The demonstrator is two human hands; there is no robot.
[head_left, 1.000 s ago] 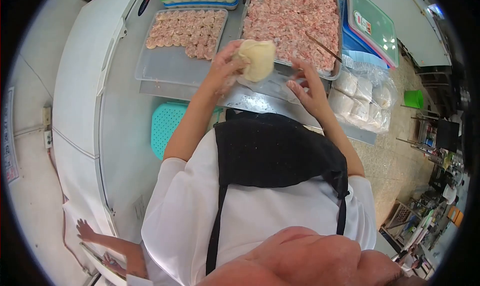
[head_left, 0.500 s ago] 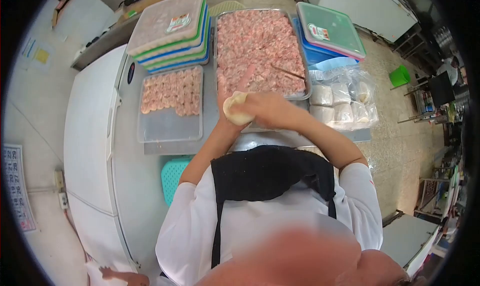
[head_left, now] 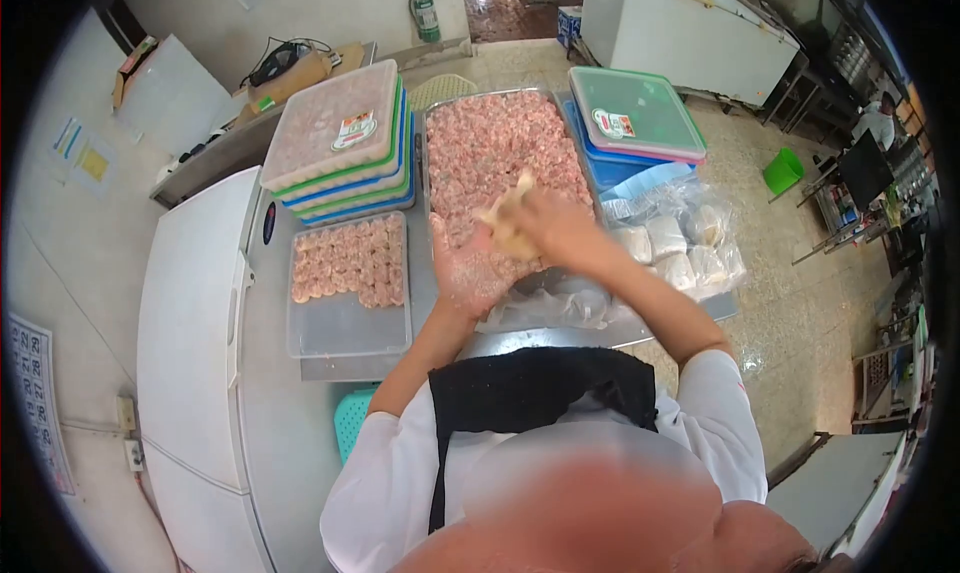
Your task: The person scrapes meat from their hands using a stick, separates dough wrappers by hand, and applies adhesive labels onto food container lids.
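Note:
My right hand (head_left: 568,235) is closed on a floppy stack of pale round dough wrappers (head_left: 512,235), blurred by motion, above the near part of a metal tray. Just left of it, my left hand (head_left: 472,278) is open, palm up, its skin dusted with flour. The wrappers hang over its fingers; whether they touch is hard to tell. Pink minced meat filling (head_left: 500,138) fills the large tray (head_left: 424,163) beyond both hands. To the left, a clear plastic container (head_left: 345,331) holds rows of small meat dumplings (head_left: 348,263), with its near part bare.
Lidded containers (head_left: 335,133) are stacked behind the dumplings, and more lidded boxes (head_left: 640,118) stand right of the tray. Plastic bags of white wrapper stacks (head_left: 680,248) lie at the table's right. A white fridge (head_left: 190,363) stands left. A person (head_left: 878,123) is far off at right.
The view has tilted up, so the table sits lower in frame. My right hand has lifted the wrappers off my left palm, which has opened out flat.

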